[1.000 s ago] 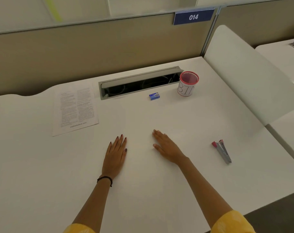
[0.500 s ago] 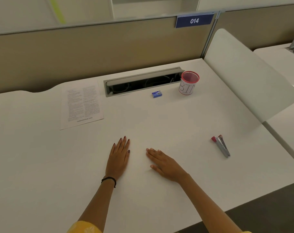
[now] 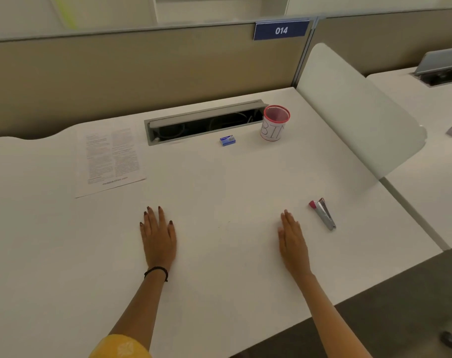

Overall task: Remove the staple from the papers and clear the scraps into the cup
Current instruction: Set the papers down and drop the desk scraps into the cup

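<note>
The printed papers [image 3: 108,157] lie flat at the far left of the white desk [image 3: 219,192]. A red-rimmed mesh cup [image 3: 274,123] marked "BIN" stands at the back right. A grey stapler with a red tip [image 3: 323,213] lies at the right. My left hand [image 3: 158,236] rests flat on the desk, fingers apart, holding nothing. My right hand [image 3: 293,240] lies flat too, empty, just left of the stapler and apart from it. No staple is discernible on the papers from here.
A small blue staple box [image 3: 227,140] sits in front of an open cable tray [image 3: 204,122] at the back. A white side divider [image 3: 354,112] bounds the desk on the right. The desk's front edge runs diagonally at lower right.
My right hand has slid to the right, away from my left hand and close to the stapler. The camera view has shifted a little. Nothing was picked up.
</note>
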